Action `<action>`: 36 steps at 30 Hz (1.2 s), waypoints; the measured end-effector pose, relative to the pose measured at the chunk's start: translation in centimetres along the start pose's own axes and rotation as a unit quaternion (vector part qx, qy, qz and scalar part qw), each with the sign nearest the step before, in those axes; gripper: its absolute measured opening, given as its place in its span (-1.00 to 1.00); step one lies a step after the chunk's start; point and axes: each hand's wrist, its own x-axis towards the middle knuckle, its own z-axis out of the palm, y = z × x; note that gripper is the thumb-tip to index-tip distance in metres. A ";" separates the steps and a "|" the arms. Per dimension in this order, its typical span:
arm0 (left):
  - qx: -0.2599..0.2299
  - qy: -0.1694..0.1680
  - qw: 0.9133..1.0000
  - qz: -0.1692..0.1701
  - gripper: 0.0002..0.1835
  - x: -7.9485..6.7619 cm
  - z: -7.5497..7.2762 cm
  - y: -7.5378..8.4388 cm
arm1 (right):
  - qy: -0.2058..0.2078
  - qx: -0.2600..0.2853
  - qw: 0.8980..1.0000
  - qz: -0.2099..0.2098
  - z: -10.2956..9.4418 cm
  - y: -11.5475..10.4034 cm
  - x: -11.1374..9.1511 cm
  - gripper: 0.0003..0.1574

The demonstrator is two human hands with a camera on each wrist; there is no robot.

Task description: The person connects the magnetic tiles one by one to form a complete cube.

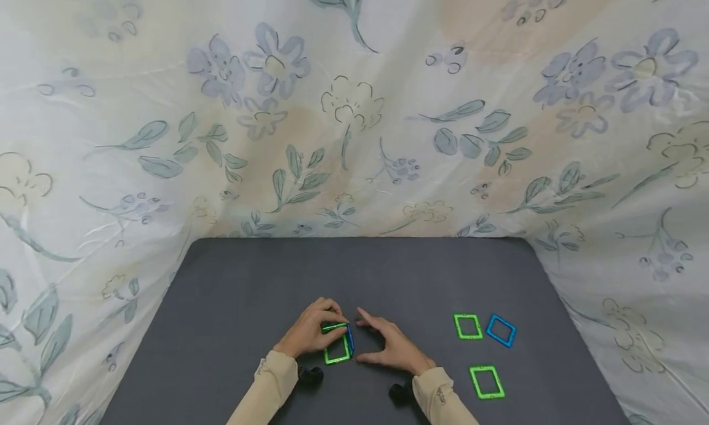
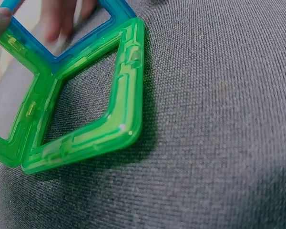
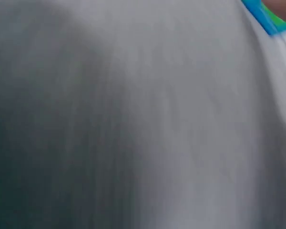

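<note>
A green square magnetic tile (image 2: 126, 100) lies flat on the grey table. Along one side of it stands a second green tile (image 2: 25, 112), and a blue tile (image 2: 93, 39) rises from the adjoining side, the two meeting at a corner. My left hand (image 1: 311, 329) pinches the standing green tile near that upper corner with thumb and index finger. To the right of the blue tile, my right hand (image 1: 396, 346) is apart from it, thumb and fingers spread with nothing between them. Its fingers (image 2: 62, 19) look blurred behind the blue frame in the left wrist view.
Farther right on the grey table (image 1: 266, 271) lie a green tile (image 1: 471, 337), a blue tile (image 1: 512, 337) beside it and another green tile (image 1: 492, 397) nearer the front. A floral cloth (image 1: 354, 185) hangs behind the table and down both sides.
</note>
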 end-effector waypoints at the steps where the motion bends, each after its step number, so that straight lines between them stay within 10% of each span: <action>1: 0.000 -0.001 1.000 0.001 -0.86 -0.1 0.0 0.0 | 0.021 -0.005 1.000 -0.007 -0.4 0.1 -0.7 0.19; 6: -0.008 -0.014 1.000 -0.012 -0.89 -0.5 0.0 -0.2 | 0.170 -0.077 0.982 -0.003 -3.5 0.5 -5.9 -0.03; 12: -0.015 -0.006 1.000 -0.017 -0.91 -1.0 -0.2 -0.1 | 0.347 -0.207 0.907 0.117 -7.9 1.5 -14.4 -0.23; 17: -0.009 0.025 1.000 -0.013 -0.94 -1.5 -0.1 0.2 | 0.364 -0.265 0.867 0.212 -9.1 2.1 -19.3 -0.25; 36: 0.017 0.075 0.996 -0.049 -0.87 -2.9 0.0 1.2 | 0.266 -0.227 0.905 0.241 -7.9 1.8 -19.8 -0.08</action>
